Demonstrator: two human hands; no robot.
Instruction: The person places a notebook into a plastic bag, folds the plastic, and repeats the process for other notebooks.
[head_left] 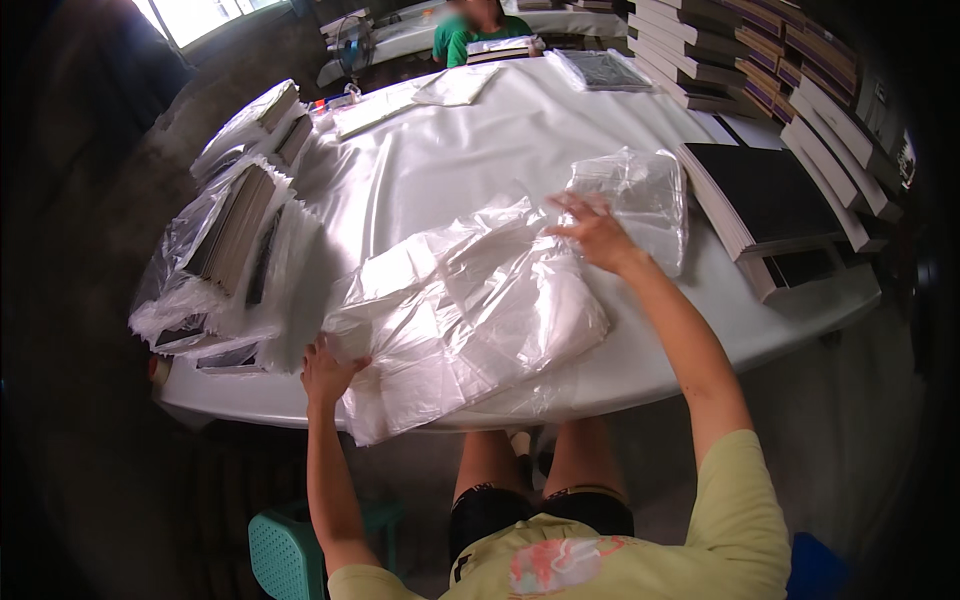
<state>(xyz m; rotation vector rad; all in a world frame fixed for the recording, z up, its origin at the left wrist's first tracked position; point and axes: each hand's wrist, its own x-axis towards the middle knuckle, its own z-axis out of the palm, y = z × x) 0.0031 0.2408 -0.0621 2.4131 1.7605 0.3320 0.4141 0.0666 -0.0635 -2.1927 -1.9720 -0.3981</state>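
A large, crumpled, clear plastic bag [470, 310] lies spread over the white table, its near corner hanging past the front edge. My left hand [333, 374] rests at the bag's left end, thumb and fingers apart, touching the film. Over the bag's far right corner reaches my right hand [597, 234], fingers stretched out and slightly blurred by motion; nothing shows in them. Just beyond that hand lies a folded pile of clear plastic [640, 205].
Plastic-wrapped book stacks [225, 245] line the table's left side. Dark-covered thick books [765, 195] and tall stacks [685, 45] stand on the right. A person in green [480, 35] sits across the table [450, 130]. A green stool [285, 555] is below left.
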